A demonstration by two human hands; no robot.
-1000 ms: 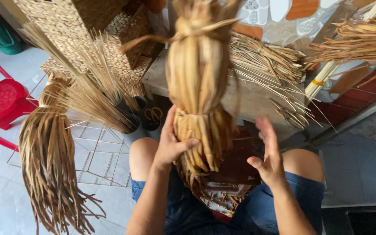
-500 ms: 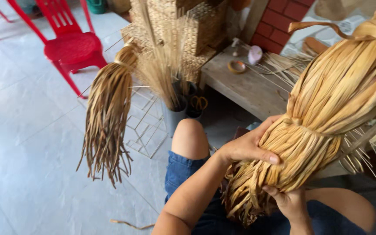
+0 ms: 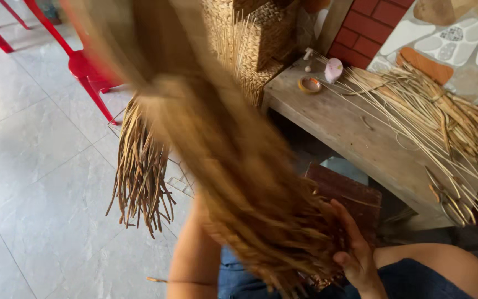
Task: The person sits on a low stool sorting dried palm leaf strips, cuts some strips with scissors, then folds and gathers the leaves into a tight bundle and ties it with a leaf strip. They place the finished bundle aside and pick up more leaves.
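Observation:
A thick bundle of dried tan straw (image 3: 239,182), blurred by motion, runs diagonally from the top left down to my lap. My right hand (image 3: 354,249) cups its frayed lower end from the right, fingers spread against the strands. My left forearm (image 3: 189,260) rises under the bundle, which hides my left hand. I sit with bare knees and dark blue shorts (image 3: 416,279). A second, thinner straw bundle (image 3: 142,166) hangs behind, its tips pointing at the floor.
A wooden bench (image 3: 349,130) on the right carries loose straw (image 3: 438,111), a tape roll (image 3: 310,84) and a small pink object (image 3: 333,70). Woven baskets (image 3: 261,33) stand behind it, a red chair (image 3: 92,69) at upper left, and a brown block (image 3: 349,194) by my knee.
The bundle has swung from the right side across to the upper left and now blurs. My left hand, earlier gripping it on top, has gone out of sight. The view has shifted right.

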